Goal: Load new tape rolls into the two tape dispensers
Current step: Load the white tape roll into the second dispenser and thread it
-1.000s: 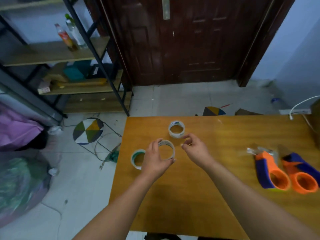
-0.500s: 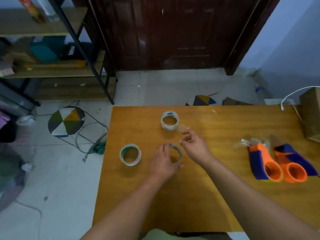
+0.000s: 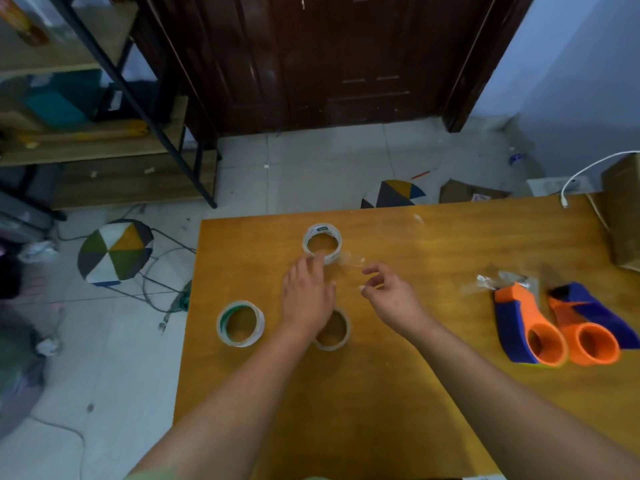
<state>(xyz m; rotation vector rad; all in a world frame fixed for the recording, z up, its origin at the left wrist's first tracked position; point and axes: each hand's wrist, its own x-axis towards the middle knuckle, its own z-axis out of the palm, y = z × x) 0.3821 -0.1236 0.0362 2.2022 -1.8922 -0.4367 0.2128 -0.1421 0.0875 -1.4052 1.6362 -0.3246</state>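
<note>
Left hand (image 3: 306,299) is flat, palm down, fingers spread and reaching toward the far clear tape roll with white core and printed label (image 3: 322,243); fingertips sit at its near rim, contact unclear, nothing gripped. Right hand (image 3: 391,296) is loosely curled, thumb and forefinger pinched near a loose strip of clear tape (image 3: 349,262) trailing off that far roll; can't tell whether the strip is actually held. Second clear roll with brown cardboard core (image 3: 334,331) lies flat on the orange-brown wooden desk (image 3: 381,393), partly hidden under the left wrist. Third clear roll with green inner core (image 3: 240,323) lies flat near the desk's left edge, apart from both hands. Two handheld tape dispensers, orange and blue plastic, lie side by side at the right of the desk: left dispenser (image 3: 526,323), right dispenser (image 3: 588,327), both with empty orange hubs, crumpled clear tape scraps (image 3: 491,282) at their noses. White cable (image 3: 585,174) and brown cardboard box (image 3: 623,209) at the desk's far right corner.
</note>
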